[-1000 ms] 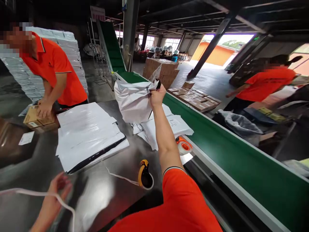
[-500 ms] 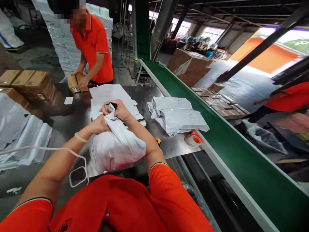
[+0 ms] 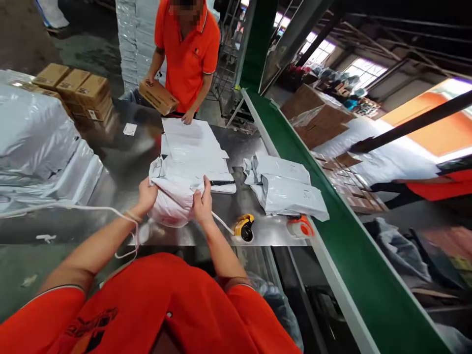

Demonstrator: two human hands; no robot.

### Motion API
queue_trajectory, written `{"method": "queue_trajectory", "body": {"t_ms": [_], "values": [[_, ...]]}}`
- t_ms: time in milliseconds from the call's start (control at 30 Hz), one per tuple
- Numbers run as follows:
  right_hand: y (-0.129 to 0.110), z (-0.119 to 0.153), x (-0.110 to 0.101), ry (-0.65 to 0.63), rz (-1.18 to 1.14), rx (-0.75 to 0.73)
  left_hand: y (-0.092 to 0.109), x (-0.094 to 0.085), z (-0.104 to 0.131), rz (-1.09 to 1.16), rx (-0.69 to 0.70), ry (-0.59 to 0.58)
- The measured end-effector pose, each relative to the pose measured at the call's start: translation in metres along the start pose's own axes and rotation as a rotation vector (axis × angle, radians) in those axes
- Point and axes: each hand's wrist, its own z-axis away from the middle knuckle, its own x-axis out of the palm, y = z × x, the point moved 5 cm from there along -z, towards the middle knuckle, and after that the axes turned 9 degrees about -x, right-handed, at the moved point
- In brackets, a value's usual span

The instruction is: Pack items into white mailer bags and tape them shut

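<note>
A white plastic mailing bag (image 3: 173,189), bulky and creased, lies in front of me at the table's near side. My left hand (image 3: 148,194) grips its left side, and my right hand (image 3: 202,200) grips its right side with the thumb on top. What the bag contains is hidden. Just beyond it lies a stack of flat white mailing bags (image 3: 191,140). To the right of my right hand stands a yellow and black scanner (image 3: 244,228) with a white cable.
Packed white parcels (image 3: 287,184) lie by the green conveyor belt (image 3: 354,250), near a tape dispenser (image 3: 300,227). More white bags (image 3: 40,142) and brown boxes (image 3: 79,91) are at left. Across the table a co-worker (image 3: 190,54) holds a brown box (image 3: 158,96).
My hands have moved apart from the bag's twisted top to its two sides, and the bag is turned. The co-worker has lifted a box and put one hand on the flat bags.
</note>
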Motion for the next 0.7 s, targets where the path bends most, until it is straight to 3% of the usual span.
{"method": "queue_trajectory", "body": {"t_ms": [100, 267, 333, 467, 567, 700], "values": [[0.015, 0.004, 0.021, 0.036, -0.013, 0.175, -0.003, 0.000, -0.008, -0.101, 0.080, -0.040], [0.029, -0.027, 0.030, 0.013, -0.012, 0.460, 0.005, -0.008, 0.009, -0.153, 0.547, -0.158], [0.028, -0.039, 0.033, -0.068, -0.014, 0.502, 0.007, 0.000, 0.021, -0.295, 0.617, -0.277], [0.024, -0.052, 0.028, -0.231, 0.015, 0.558, 0.014, 0.028, 0.034, -0.730, 0.428, -0.529], [0.020, -0.046, 0.003, -0.119, 0.119, 0.469, 0.025, 0.037, 0.032, -0.934, 0.183, -0.531], [0.009, 0.001, -0.027, 0.020, 0.416, 0.207, 0.034, 0.038, 0.029, -0.931, -0.011, -0.482]]}}
